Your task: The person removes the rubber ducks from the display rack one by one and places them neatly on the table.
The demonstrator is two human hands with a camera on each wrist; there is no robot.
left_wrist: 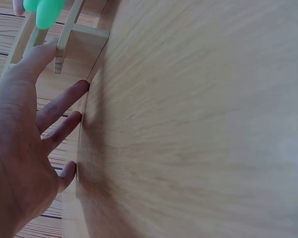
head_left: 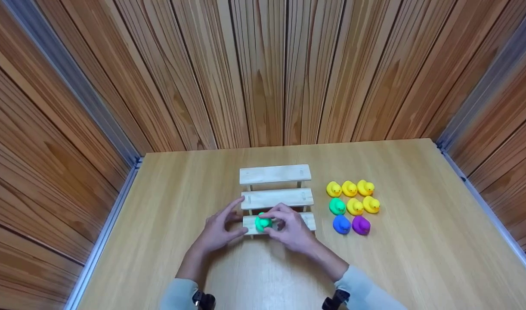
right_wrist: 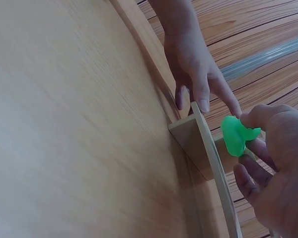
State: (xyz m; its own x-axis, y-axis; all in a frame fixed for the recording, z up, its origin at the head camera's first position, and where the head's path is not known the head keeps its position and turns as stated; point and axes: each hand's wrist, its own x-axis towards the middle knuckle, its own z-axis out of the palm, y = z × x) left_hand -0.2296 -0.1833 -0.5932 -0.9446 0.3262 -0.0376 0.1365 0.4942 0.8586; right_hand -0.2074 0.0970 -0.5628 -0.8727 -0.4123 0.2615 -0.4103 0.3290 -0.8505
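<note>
A small wooden stand (head_left: 278, 198) with three stepped shelves sits mid-table. At the left part of its lowest shelf, my right hand (head_left: 290, 228) pinches a green rubber duck (head_left: 263, 222) between thumb and fingers. The right wrist view shows the green duck (right_wrist: 233, 136) at the front shelf, held from its right side; contact with the shelf cannot be made out. My left hand (head_left: 220, 229) touches the stand's left end, thumb at the lowest shelf and index finger near the middle one. In the left wrist view the left hand (left_wrist: 25, 134) has its fingers spread.
Right of the stand are several yellow ducks (head_left: 355, 206), another green duck (head_left: 337, 206), a blue duck (head_left: 341, 224) and a purple duck (head_left: 361, 225), set in rows. Wood-panelled walls (head_left: 263, 77) enclose the table (head_left: 418, 241) at the back and sides.
</note>
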